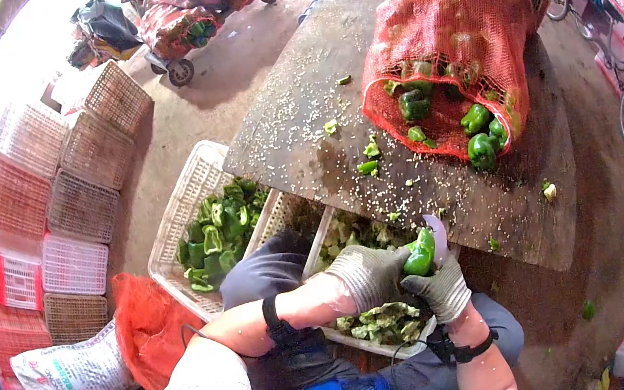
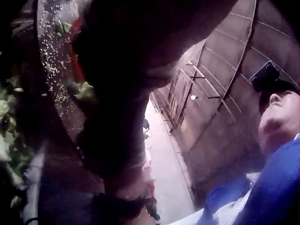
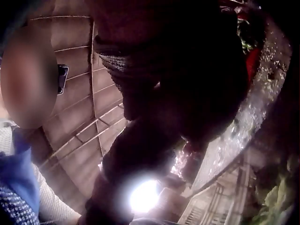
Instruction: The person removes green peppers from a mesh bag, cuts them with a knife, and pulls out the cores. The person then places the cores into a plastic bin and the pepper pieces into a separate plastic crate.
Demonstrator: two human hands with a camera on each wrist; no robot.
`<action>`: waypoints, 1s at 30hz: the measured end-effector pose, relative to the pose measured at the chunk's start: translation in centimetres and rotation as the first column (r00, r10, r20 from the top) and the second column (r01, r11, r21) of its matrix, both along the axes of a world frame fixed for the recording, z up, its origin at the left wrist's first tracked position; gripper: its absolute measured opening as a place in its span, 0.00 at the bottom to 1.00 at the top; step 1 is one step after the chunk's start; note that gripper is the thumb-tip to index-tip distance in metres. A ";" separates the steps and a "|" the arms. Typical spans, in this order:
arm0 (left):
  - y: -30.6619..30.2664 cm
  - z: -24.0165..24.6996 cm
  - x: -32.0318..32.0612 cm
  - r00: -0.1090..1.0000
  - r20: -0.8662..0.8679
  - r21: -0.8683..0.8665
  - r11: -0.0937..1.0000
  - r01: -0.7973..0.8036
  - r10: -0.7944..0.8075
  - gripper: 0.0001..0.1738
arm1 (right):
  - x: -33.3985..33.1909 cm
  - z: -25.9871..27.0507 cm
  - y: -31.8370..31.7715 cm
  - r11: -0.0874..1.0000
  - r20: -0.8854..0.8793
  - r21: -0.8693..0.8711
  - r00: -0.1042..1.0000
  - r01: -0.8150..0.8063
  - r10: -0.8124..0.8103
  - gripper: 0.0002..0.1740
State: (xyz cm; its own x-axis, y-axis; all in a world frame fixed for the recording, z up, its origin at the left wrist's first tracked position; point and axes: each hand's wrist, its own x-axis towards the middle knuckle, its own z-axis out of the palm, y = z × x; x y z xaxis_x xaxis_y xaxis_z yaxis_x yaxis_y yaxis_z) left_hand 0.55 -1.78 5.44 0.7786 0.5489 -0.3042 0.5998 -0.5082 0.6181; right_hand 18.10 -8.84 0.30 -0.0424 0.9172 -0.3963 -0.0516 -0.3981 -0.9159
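Note:
In the head view, the gloved left hand (image 1: 369, 273) grips a green pepper (image 1: 419, 253) at its left side. Against the pepper's lower right, the gloved right hand (image 1: 443, 293) has its thumb at the pepper; its other fingers curl round the base of a pale, curved knife blade (image 1: 438, 238) that stands up beside the pepper. The handle is hidden. Below the hands lie pale green pepper pieces (image 1: 384, 324) in a crate. Both wrist views are dark: the left hand (image 2: 126, 61) and right hand (image 3: 183, 79) show mostly as shadow, and what they hold cannot be made out.
A board (image 1: 296, 137) scattered with seeds and scraps carries a red mesh sack (image 1: 449, 32) of green peppers. Cut green peppers (image 1: 213, 239) fill a white crate (image 1: 166, 235) at the left. Stacked crates (image 1: 80, 192), a white sack (image 1: 74, 372) and red netting (image 1: 147, 330) stand farther left.

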 end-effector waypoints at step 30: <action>3.0 -3.6 -1.0 0.767 0.183 -0.535 0.717 -0.446 0.614 0.49 | 2.5 0.7 1.2 0.940 -0.722 -0.188 0.609 0.284 -0.328 0.47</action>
State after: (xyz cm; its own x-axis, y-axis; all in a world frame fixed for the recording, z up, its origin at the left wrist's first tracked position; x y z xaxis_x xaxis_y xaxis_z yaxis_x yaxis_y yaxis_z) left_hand -0.50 1.27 1.80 0.4924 0.7721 -0.4016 0.4028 0.2069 0.8916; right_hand 20.58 -7.63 0.96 -0.0592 0.9119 -0.4060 -0.8226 -0.2750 -0.4977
